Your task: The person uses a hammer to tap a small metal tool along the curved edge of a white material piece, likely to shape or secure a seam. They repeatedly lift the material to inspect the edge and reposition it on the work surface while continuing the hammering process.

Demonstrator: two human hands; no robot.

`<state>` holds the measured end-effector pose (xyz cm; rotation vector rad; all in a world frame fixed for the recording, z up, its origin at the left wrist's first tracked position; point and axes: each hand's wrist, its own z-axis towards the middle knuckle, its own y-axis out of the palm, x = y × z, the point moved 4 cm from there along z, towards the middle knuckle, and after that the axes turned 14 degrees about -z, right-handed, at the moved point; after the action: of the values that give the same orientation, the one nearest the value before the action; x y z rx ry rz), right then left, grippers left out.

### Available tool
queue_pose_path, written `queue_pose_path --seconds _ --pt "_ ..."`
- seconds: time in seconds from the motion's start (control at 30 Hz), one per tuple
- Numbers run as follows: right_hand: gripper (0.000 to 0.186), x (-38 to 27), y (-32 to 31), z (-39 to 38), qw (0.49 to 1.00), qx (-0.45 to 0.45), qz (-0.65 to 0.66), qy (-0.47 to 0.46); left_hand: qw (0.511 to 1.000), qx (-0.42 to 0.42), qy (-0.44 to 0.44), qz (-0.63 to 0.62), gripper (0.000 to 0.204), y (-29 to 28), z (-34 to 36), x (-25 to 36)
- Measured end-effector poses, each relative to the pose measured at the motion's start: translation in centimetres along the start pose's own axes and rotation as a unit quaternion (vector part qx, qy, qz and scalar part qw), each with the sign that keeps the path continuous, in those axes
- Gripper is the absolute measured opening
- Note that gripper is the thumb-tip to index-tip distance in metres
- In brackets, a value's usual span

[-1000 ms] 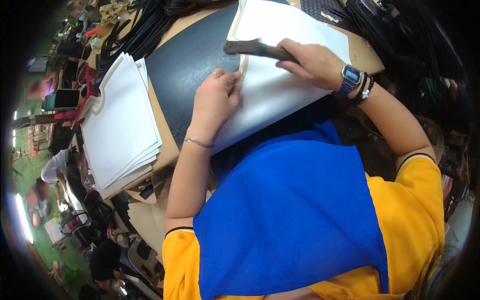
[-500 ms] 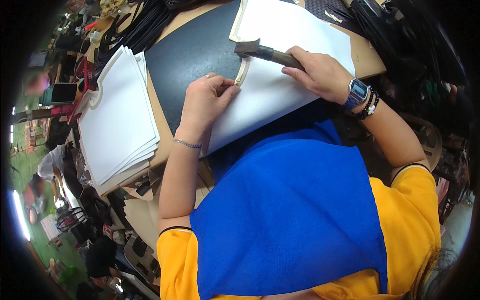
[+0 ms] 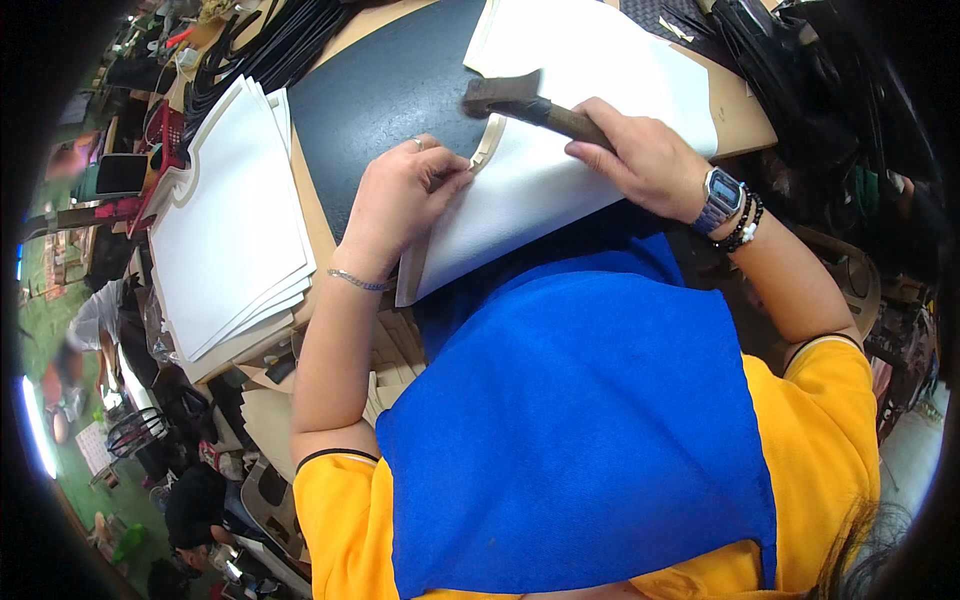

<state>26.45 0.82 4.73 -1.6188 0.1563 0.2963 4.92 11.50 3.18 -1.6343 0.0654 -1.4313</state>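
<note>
A white sheet [image 3: 610, 75] with a notched edge and a narrow beige border lies partly on a dark board [image 3: 375, 90]; its near side reaches over my lap. My left hand [image 3: 405, 195] is closed, with thumb and fingers pinching the sheet's curved beige edge. In my right hand [image 3: 645, 155] is a hammer [image 3: 512, 98], gripped by its handle. The hammer's head, slightly blurred, is raised over the board and the sheet's notch, just beyond my left fingertips.
A stack of white sheets [image 3: 235, 230] with similar cut edges lies at the left of the table. Black straps [image 3: 270, 60] are heaped at the far left, dark material [image 3: 800, 90] at the far right. A red basket [image 3: 165, 140] stands beyond the stack. Other people are at the left.
The hammer's head has tilted and shifted slightly. My left hand still pinches the edge but has moved a little left, and more of the sheet's near left border shows below it.
</note>
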Motion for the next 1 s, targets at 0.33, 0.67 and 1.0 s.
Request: queue_pose_path --seconds 0.33,0.67,1.0 --pt "0.03 -1.4 -0.1 -0.9 0.994 -0.091 -0.039 0.05 0.999 -0.011 -0.041 -0.026 0.011 -0.4 -0.5 -0.6" --pt "0.029 -2.4 -0.8 -0.3 0.999 -0.025 0.0 -0.023 0.987 -0.002 0.119 0.107 0.005 -0.4 -1.4 0.6" --pt "0.029 -2.3 -1.0 -0.1 0.998 -0.056 0.002 -0.032 0.999 -0.028 0.016 -0.034 0.013 -1.3 -1.7 -1.3"
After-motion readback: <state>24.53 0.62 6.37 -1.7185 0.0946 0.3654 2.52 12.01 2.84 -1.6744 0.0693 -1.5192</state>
